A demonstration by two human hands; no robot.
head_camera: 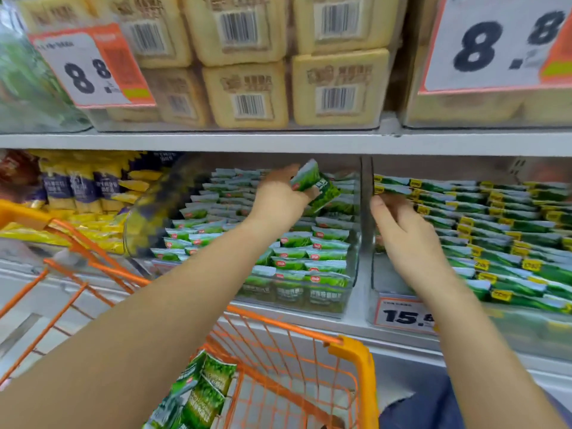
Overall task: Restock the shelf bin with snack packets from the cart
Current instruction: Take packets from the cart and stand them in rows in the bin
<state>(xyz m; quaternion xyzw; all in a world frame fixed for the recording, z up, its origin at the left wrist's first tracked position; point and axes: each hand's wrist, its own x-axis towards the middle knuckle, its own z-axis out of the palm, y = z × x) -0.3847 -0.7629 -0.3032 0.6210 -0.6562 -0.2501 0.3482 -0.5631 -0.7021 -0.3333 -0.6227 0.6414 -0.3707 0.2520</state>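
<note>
The upper shelf caps the shelf bin from above, leaving an open gap over the green snack packets stacked nearly to its clear front wall. A clear divider blocks sideways passage on the right. The cart rim stands just below the bin front.

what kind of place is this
Most likely a supermarket aisle. Printed price tags hang on shelves stacked with barcoded packs, a clear shelf bin holds rows of green snack packets, and an orange wire cart stands in front.
</note>
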